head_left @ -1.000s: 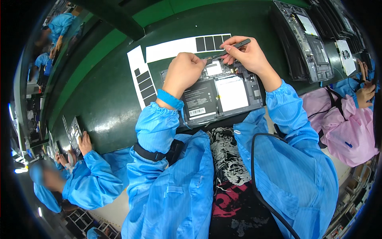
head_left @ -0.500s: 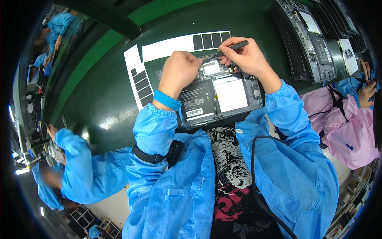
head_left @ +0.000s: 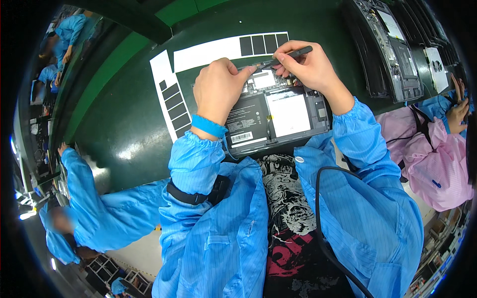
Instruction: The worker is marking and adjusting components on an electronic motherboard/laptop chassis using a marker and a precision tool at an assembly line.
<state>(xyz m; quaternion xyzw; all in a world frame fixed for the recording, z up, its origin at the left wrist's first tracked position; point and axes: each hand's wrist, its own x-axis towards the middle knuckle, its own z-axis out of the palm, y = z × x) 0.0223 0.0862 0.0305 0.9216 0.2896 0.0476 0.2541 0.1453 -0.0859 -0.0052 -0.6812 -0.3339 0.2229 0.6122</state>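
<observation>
An opened laptop base (head_left: 322, 111) lies in front of me, its insides facing up. It shows a black battery (head_left: 248, 116) with a printed label, a white rectangular part (head_left: 289, 114) beside it and a circuit board along the far side. My right hand (head_left: 315, 67) grips black tweezers (head_left: 299, 51), their tips pointing left to the base's far edge. At that same edge is my left hand (head_left: 217, 87), fingers curled and thumb pointing toward the tweezer tips. Whatever lies under its fingertips is too small to make out. A blue wrist strap (head_left: 208, 126) circles my left wrist.
Two white sheets with black rectangular pieces, one behind the base (head_left: 208, 55) and one to its left (head_left: 171, 111), lie on the green table (head_left: 124, 109). Several laptop bases (head_left: 392, 54) stand stacked at the right. Co-workers sit on the left (head_left: 114, 213) and right (head_left: 432, 154).
My left hand has turned slightly, its thumb now stretched along the far edge. The tweezers have shifted a little to the right. The left co-worker's arm has moved toward the table's far side.
</observation>
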